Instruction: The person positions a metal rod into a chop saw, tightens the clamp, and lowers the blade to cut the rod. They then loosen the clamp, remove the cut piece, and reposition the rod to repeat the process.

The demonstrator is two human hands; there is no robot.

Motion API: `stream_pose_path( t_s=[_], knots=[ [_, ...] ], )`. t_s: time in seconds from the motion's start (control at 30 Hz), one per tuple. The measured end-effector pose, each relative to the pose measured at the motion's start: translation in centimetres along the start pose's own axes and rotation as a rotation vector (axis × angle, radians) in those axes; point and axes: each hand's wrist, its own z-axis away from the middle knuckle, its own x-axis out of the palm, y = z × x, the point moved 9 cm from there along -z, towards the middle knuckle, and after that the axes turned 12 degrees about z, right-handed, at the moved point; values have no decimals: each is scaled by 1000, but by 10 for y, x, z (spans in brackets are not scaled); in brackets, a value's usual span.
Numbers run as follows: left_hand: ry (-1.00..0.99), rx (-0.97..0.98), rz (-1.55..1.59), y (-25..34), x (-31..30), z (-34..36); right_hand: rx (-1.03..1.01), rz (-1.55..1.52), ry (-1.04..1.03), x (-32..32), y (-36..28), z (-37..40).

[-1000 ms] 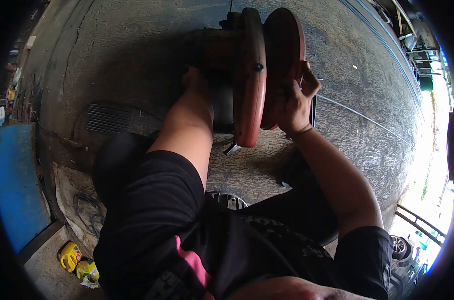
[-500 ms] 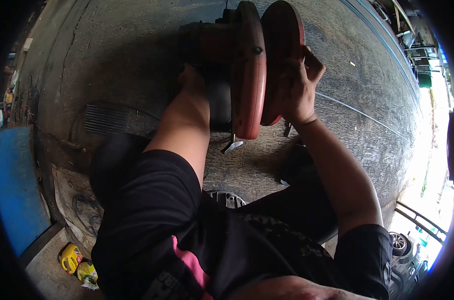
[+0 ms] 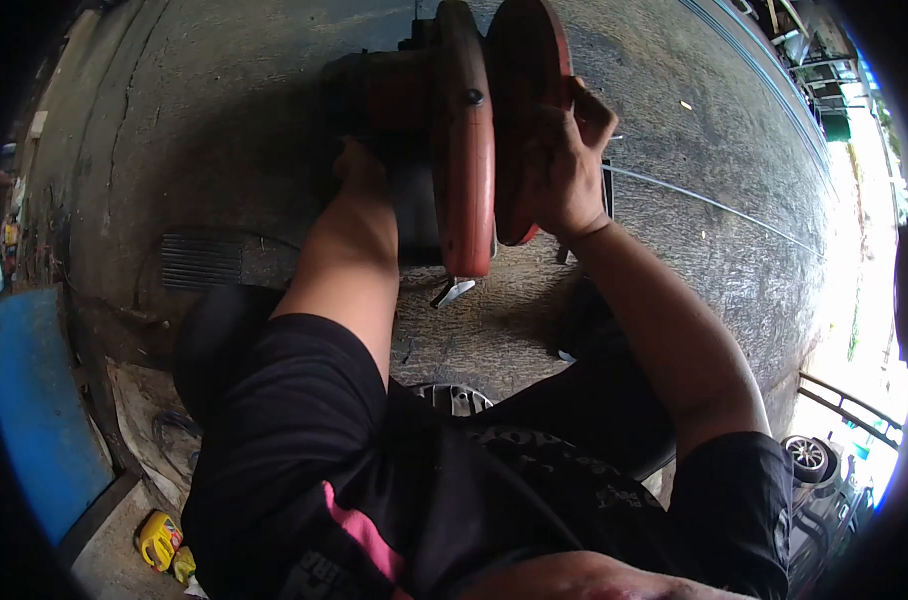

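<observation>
A red cut-off saw (image 3: pixel 469 190) with a curved guard stands on the floor in front of me. Beside its guard is a round red disc-shaped cover (image 3: pixel 524 60), its face dark in shadow. My right hand (image 3: pixel 572 165) grips this cover at its right side, with fingers bent over the rim. My left hand (image 3: pixel 359 165) reaches to the dark motor end of the saw, on the left. Shadow and the machine hide most of the left fingers, so their grip does not show. A small metal lever (image 3: pixel 452 290) sticks out below the guard.
A ribbed metal grate (image 3: pixel 202 262) lies on the floor to the left. A long thin rod (image 3: pixel 714 205) runs across the concrete on the right. Between my legs is a grey slotted metal part (image 3: pixel 454 398). Yellow containers (image 3: pixel 159 540) and a blue panel (image 3: pixel 44 400) are at lower left.
The view has tilted slightly, and the saw with both hands appears farther left in it. My right hand keeps its grip on the round cover; the left hand stays by the motor.
</observation>
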Motion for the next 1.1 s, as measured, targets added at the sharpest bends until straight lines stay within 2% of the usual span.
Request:
stream_pose_path(
  t_s=[0.03, 0.13, 0.2, 0.33, 0.63, 0.73, 0.77, 0.87, 0.93, 1.03, 1.1],
  knots=[
    [-23, 38, -131, 3, 2, -2, -6, -3, 17, -1, 1, 1],
    [-153, 254, -895, 18, 14, -5, -14, -31, 37, -2, 2, 8],
    [-221, 358, -1259, 21, 20, 1, -28, -48, 41, -3, -1, 11],
    [-269, 463, -1567, 17, 23, 11, 7, -17, 19, 8, 3, 28],
    [-254, 525, -1708, 5, 19, 2, -17, -12, 28, 14, 4, 45],
    [-351, 683, -1880, -12, 30, -11, -18, 6, 16, 16, 4, 45],
    [-349, 681, -1880, -16, 29, -17, -19, 4, 16, 16, 4, 46],
    [-362, 682, -1865, 9, 28, 19, -27, 28, -8, 17, 2, 45],
    [-391, 494, -1741, 38, 15, 59, 7, -21, 32, 12, 3, 44],
    [-372, 465, -1668, 27, 13, 43, 27, -17, 25, 13, 3, 44],
    [-257, 276, -1150, 18, 2, 13, 8, 2, 31, 13, 3, 44]
  ],
)
